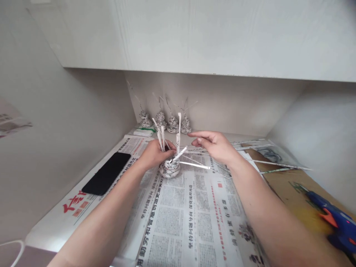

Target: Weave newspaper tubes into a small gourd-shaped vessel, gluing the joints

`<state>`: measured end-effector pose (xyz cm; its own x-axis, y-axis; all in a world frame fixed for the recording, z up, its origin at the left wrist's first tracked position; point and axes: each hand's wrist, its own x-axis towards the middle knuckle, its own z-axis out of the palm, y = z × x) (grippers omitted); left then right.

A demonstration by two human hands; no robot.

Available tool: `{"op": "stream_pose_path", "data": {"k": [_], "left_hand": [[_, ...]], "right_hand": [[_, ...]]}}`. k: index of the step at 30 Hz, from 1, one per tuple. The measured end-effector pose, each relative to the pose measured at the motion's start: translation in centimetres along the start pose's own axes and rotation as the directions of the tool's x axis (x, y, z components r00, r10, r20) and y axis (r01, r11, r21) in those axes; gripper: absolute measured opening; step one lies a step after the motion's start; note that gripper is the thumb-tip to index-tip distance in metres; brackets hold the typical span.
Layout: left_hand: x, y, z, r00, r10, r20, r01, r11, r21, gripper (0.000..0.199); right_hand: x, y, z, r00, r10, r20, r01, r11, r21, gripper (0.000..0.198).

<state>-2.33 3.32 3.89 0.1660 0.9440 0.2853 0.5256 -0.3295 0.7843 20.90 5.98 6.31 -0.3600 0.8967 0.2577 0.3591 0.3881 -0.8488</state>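
Observation:
A small round basket woven from rolled newspaper strips (170, 169) stands on the newspaper, several loose strip ends sticking up and out from its top. My left hand (156, 153) is closed on its upper left side, thumb across the rim and fingers partly hidden behind the upright strips. To the right, my right hand (213, 144) hovers just beyond an upright paper strip (178, 139). Its index finger is stretched out towards the left, with the thumb below and the other fingers partly curled. Nothing shows in its grasp.
Several woven gourd shapes (172, 125) line the back wall. A black phone (107, 173) lies left on the newspaper (178, 222). Loose paper rods (278, 164) extend rightward over cardboard (274, 180), near a blue glue gun (330, 213). A white panel (208, 40) overhangs the back.

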Motion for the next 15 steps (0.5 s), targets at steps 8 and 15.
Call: {"op": "stream_pose_path", "data": {"k": [8, 15], "left_hand": [[0.1, 0.0, 0.1, 0.999, 0.019, -0.037, -0.02, 0.999, -0.031, 0.013], [0.1, -0.3, 0.4, 0.987, 0.114, -0.116, -0.118, 0.993, -0.028, 0.013]], "right_hand": [[-0.5, -1.0, -0.6, 0.998, -0.041, -0.044, 0.037, 0.995, -0.091, 0.017], [-1.6, -3.5, -0.2, 0.977, -0.096, -0.188, 0.04, 0.959, -0.28, 0.015]]}}
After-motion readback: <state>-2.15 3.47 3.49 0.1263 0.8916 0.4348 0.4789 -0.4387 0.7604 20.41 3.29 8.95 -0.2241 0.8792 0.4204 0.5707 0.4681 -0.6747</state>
